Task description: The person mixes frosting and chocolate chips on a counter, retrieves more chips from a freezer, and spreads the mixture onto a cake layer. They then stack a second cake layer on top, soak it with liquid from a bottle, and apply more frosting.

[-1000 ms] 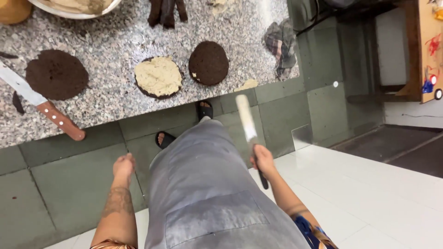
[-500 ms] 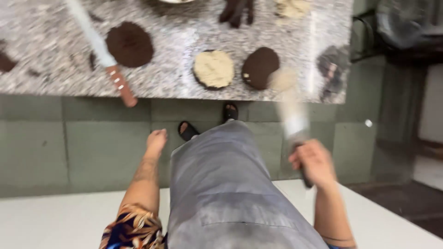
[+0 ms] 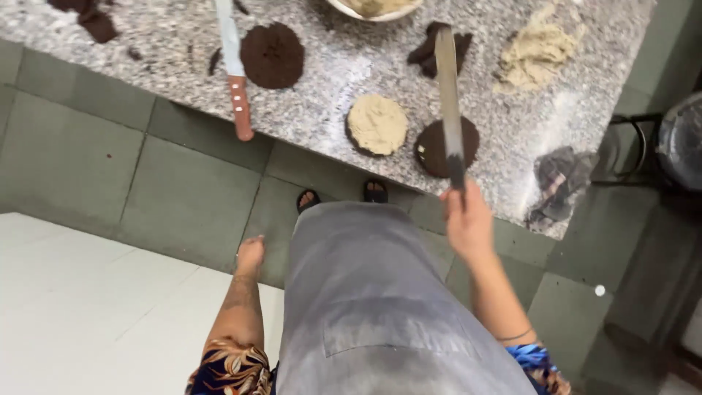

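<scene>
A single camera worn on the person's head looks steeply down the front of the body, so the grey apron fills the lower middle and the sandalled feet show just below the edge of the speckled stone counter. It faces forward and down, with the counter running across the top at a slant and the tiled floor spread beneath. The arms sit close to the lens, the counter farther off; there is no second view to share anything with.
</scene>
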